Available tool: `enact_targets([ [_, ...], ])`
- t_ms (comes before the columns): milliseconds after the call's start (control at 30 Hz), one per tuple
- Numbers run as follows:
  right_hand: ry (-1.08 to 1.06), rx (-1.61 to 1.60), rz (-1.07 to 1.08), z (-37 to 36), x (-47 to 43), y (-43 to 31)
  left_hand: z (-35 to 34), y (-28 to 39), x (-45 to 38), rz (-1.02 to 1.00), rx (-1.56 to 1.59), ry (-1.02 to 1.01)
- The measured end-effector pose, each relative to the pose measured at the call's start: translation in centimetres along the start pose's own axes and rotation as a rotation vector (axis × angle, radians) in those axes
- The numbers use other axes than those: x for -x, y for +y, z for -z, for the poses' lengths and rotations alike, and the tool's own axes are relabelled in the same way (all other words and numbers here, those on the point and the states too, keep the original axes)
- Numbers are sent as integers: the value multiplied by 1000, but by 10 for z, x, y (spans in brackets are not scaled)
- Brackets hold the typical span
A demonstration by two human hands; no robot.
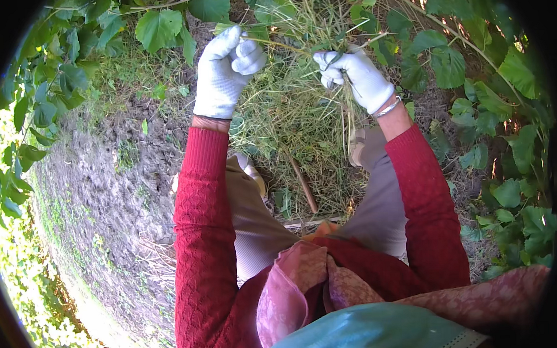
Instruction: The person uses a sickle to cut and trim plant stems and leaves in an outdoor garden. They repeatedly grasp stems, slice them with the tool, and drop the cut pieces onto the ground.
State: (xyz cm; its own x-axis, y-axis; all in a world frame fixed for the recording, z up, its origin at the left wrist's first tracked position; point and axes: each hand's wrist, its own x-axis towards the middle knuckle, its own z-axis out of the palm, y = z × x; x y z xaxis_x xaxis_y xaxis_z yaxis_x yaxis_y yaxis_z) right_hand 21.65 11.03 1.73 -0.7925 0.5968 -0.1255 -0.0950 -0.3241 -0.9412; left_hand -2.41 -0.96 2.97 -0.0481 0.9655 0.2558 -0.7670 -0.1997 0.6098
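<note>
Both my hands wear white knit work gloves with coated fingers. My left hand (231, 70) is raised at the upper middle, its fingers closed on one end of a thin yellowish stem (276, 44). The stem runs across to my right hand (353, 74), which grips a bunch of cut grass and weed stalks (348, 111). Long stalks hang down below my right fist, and others stick out above it. Under and between my hands lies a heap of cut grass (285, 114). A brown wooden stick or handle (303, 184) rests on the heap between my legs.
Leafy branches (447, 62) hang at the right, and more leaves (158, 28) reach in at the upper left. Bare, rough soil (108, 180) stretches along the left, with dry twigs (157, 254) near my left leg. My shoes (251, 172) stand beside the grass heap.
</note>
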Motion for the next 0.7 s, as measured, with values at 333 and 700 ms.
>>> enact_targets([
  [333,-145,-144,47,9,-3,0,22,-12,-7,-67,-86,281],
  [700,-20,52,-25,-4,-7,10,-2,-16,-6,-253,-484,268],
])
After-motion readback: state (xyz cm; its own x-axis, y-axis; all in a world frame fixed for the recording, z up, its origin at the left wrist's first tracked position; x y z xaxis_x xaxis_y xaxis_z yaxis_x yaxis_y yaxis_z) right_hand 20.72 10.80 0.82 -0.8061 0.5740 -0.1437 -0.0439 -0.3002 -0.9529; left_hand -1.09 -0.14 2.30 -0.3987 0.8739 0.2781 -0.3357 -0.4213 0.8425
